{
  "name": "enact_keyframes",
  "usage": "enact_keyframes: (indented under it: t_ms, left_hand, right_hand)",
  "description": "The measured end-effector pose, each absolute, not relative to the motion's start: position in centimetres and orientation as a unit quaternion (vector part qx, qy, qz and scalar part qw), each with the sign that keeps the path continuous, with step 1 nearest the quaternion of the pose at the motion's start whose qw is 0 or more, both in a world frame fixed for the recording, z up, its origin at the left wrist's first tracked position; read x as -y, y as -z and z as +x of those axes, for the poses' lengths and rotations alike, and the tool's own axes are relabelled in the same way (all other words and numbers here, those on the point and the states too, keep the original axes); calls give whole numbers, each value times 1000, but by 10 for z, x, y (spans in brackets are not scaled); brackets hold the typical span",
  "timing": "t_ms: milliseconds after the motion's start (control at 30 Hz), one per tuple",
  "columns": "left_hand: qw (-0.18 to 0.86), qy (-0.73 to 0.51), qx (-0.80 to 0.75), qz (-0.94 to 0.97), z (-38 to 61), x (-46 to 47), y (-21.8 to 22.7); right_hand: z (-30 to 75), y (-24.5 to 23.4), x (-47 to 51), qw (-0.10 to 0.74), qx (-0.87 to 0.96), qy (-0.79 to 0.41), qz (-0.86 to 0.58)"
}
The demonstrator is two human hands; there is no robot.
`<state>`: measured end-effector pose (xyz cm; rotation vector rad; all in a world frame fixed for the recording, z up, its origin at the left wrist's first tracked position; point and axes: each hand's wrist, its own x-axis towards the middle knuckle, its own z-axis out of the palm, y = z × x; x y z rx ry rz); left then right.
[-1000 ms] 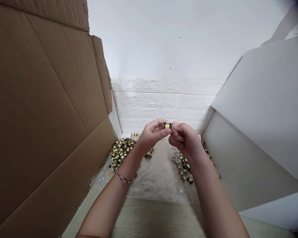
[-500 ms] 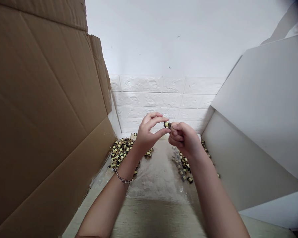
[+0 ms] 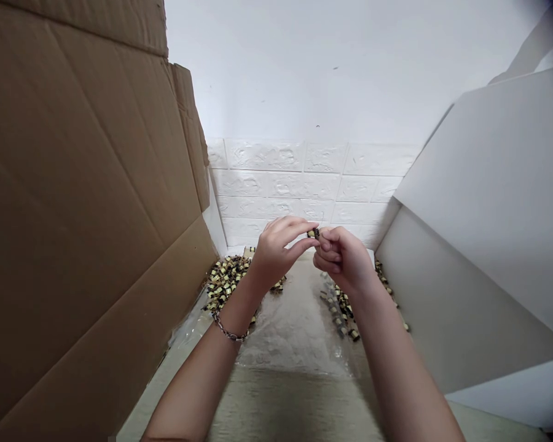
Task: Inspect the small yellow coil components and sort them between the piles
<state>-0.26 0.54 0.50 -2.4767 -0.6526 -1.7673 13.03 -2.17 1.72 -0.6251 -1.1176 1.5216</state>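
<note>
Between my two raised hands is a small yellow-and-black wire-wound coil (image 3: 313, 233), like a tiny transformer with pins. My left hand (image 3: 279, 248) has its thumb and fingers closed around the coil from the left. On the other side, my right hand (image 3: 343, 255) is curled, its thumb and forefinger pinching the coil's right end, where a thin wire seems to stick up. What its other fingers hold is hidden. Below my left wrist spreads a pile of similar coils (image 3: 225, 279). A second group of coils (image 3: 343, 304) lies by my right forearm.
A clear plastic sheet (image 3: 295, 337) covers part of the table (image 3: 281, 405). Tall brown cardboard (image 3: 87, 202) walls the left side, and a white panel (image 3: 479, 202) stands at the right. White brick-patterned wall (image 3: 276, 184) closes off the back.
My left thumb and fingers have closed in on the coil, which has shifted slightly and turned between the hands. My right hand keeps its pinch in nearly the same place.
</note>
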Motion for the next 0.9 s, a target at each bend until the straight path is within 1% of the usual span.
enact_keyframes:
  t_ms: [133,400,533,633,733,900]
  left_hand:
    - [11,557,211,-804,-4,-6,-5]
    - [-28,572,215,-791,-5,-6,-5]
    - [-49,575,206,-790,-3,-5,-5]
    - [-68,571,207,-791,-2,-3,-6]
    - [-120,568,215,-785,-1,-1,-6]
    - [-299,565,223,-736,4,0,-4]
  right_hand:
    - [129,-17,20,539,467,-648,-268]
    - [132,-19,22,528,480,-643,-277]
    - [132,-21,25,531,500,-619,-292]
    - [131,-22,29,555,525,-555,-329]
    - [130,-21,31,565,579,-463,-361]
    - [130,-21,35,551,653,-290,-431]
